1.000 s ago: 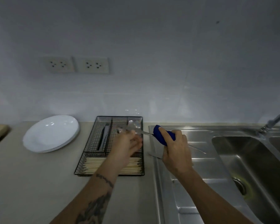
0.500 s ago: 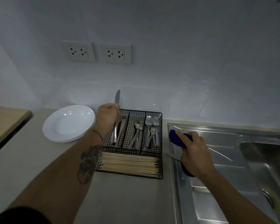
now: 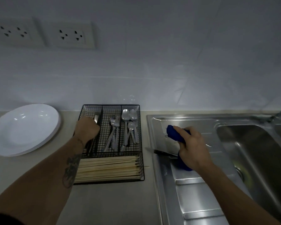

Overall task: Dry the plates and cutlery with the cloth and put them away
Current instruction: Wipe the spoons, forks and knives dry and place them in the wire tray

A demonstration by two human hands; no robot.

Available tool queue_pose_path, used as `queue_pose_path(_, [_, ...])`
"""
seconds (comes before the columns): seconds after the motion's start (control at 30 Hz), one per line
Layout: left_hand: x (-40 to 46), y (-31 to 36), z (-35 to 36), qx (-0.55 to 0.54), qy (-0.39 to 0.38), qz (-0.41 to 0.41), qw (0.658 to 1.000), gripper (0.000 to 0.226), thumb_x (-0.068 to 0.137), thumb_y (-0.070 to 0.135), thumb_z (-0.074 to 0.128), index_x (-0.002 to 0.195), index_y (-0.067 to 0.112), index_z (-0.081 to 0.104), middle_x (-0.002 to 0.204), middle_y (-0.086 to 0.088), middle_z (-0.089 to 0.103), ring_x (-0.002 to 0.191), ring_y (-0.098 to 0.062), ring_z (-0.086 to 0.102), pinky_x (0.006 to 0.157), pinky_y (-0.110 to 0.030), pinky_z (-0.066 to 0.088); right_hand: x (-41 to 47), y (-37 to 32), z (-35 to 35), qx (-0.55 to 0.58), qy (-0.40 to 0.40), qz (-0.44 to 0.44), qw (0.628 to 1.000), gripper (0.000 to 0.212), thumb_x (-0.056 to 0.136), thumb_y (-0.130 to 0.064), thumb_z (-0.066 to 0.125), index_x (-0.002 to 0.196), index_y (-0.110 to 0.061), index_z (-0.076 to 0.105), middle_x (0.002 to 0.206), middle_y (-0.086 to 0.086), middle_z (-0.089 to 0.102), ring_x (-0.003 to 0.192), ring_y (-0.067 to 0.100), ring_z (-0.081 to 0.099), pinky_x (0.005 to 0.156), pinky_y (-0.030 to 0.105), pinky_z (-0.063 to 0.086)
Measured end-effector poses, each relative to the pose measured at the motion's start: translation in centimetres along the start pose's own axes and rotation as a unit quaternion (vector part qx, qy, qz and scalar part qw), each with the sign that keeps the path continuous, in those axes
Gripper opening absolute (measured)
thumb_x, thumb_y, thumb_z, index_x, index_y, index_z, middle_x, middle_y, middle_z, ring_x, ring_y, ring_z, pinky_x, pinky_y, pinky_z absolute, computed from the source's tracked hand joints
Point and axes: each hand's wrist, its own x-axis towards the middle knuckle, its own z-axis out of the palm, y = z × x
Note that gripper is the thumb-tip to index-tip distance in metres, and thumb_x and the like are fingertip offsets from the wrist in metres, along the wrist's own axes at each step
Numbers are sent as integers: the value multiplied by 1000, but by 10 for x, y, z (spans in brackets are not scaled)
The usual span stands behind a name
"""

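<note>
Dimly lit beige counter [image 3: 107,200]; left hand [image 3: 86,129] perhaps grips a knife [image 3: 96,118], right hand [image 3: 194,148] clutches cloth [image 3: 175,133].

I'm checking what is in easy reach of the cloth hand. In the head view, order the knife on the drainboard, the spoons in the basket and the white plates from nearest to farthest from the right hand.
From the right hand:
1. Knife: just left of it, on the drainboard edge.
2. Spoons: farther left, in the basket's right compartment.
3. White plates: far left on the counter.

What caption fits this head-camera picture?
Left hand lowers a knife into the cutlery basket; right hand holds the cloth.
</note>
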Motion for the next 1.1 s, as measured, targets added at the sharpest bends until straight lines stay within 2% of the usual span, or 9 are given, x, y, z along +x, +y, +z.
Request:
queue_pose_path(0.2, [-28,38,-2,40,44,90,994,5,74,6,59,71,10,59,77,-2,61,70,-21,56,61,-28,47,-16,6,-8,12,0,12,1000,63,82,0,65,141,-18,50,114,12,53,97,30,53,82,41,52])
queue_pose_path(0.33, [-74,93,9,12,80,206,975,16,80,4,60,83,15,71,81,0,64,66,-14,56,53,-21,40,-29,13,-20,21,6,29,999,60,84,-2,63,140,-20,50,114,10,55,98,29,54,85,40,51])
queue_pose_path(0.43, [-115,126,43,2,-13,283,959,22,87,8,56,99,19,70,100,2,64,85,-18,63,73,-34,55,-40,22,-33,29,11,50,998,59,87,-5,61,141,-24,49,117,7,54,101,27,54,88,39,49])
queue_pose_path(0.5, [-134,138,72,26,-58,307,949,23,87,8,56,103,20,69,104,5,61,94,-15,58,83,-32,51,-48,28,-43,32,12,62,997,58,88,-7,61,141,-26,48,119,4,52,104,25,53,90,37,48])
queue_pose_path(0.57, [-144,144,96,62,-79,329,939,21,86,9,59,103,15,70,104,2,60,99,-18,58,81,-29,47,-56,36,-53,32,12,65,997,57,89,-8,60,141,-26,49,118,4,52,104,24,52,90,36,48])
queue_pose_path(0.73, [-141,141,121,209,-113,352,906,18,82,20,66,100,21,70,109,-1,59,105,-25,57,86,-35,50,-80,59,-64,32,-11,75,997,56,87,-12,62,139,-26,50,118,4,51,102,23,51,93,37,47])
queue_pose_path(0.8, [-140,140,123,221,-119,352,902,7,80,23,69,86,26,67,102,2,54,104,-23,55,84,-34,49,-89,68,-64,34,-22,88,995,56,85,-13,63,139,-26,50,118,3,50,103,22,51,93,36,46])
queue_pose_path(0.97, [-140,146,123,252,-121,369,886,15,80,18,62,82,28,52,99,4,55,95,-18,52,84,-35,44,-104,83,-63,31,-52,107,992,61,84,-10,58,140,-28,47,122,1,48,108,21,49,95,34,44])
queue_pose_path(1.1, [-135,148,118,233,-191,332,894,22,83,13,61,79,31,51,96,5,60,89,-15,57,74,-29,41,-100,79,-58,18,-43,100,994,61,85,-10,59,142,-27,46,125,2,50,111,22,48,92,28,40])
